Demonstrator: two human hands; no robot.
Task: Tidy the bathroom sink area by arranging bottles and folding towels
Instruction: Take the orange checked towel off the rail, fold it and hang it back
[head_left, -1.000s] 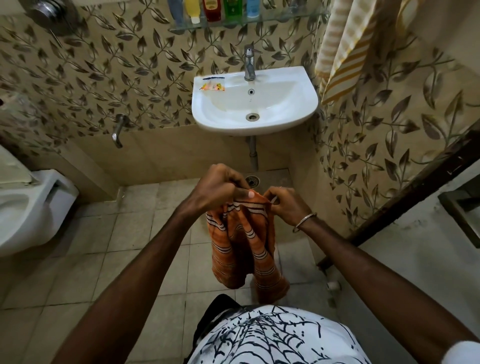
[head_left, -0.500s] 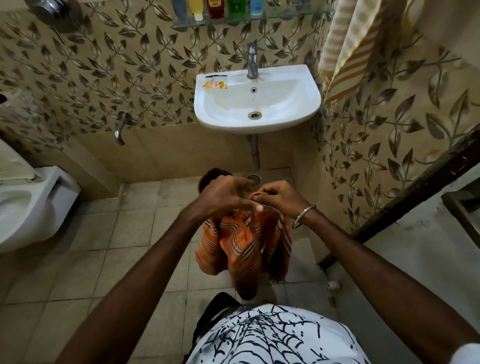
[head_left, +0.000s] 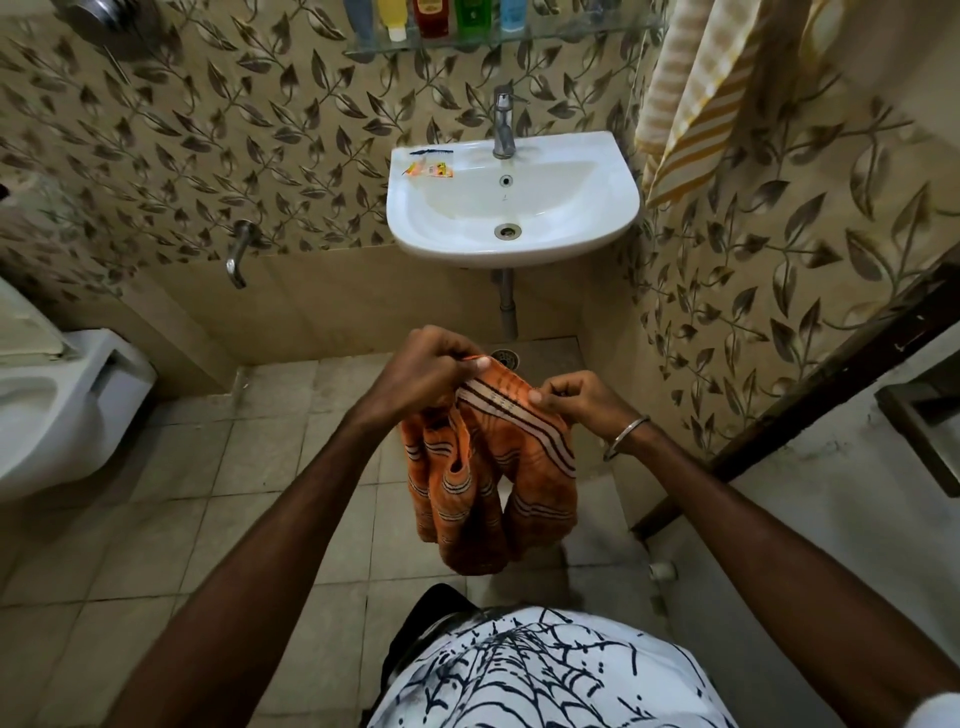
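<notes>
An orange striped towel (head_left: 483, 488) hangs bunched in front of me, below the white sink (head_left: 561, 228). My left hand (head_left: 421, 371) pinches its top edge at the left. My right hand (head_left: 582, 402), with a metal bangle on the wrist, pinches the same edge at the right, so a white-and-dark striped hem is stretched between them. Several coloured bottles (head_left: 441, 18) stand in a row on the glass shelf (head_left: 498, 39) above the tap. A yellow striped towel (head_left: 696, 98) hangs on the right wall.
A small orange sachet (head_left: 431, 169) lies on the sink's left rim beside the tap (head_left: 503, 124). A white toilet (head_left: 57, 410) stands at the left. A wall spout (head_left: 238, 260) sticks out left of the sink. A dark door frame (head_left: 831, 374) runs along the right.
My hands have drawn apart along the towel's top edge, exposing the striped hem. The towel hangs more spread than half a second ago. The view has shifted slightly.
</notes>
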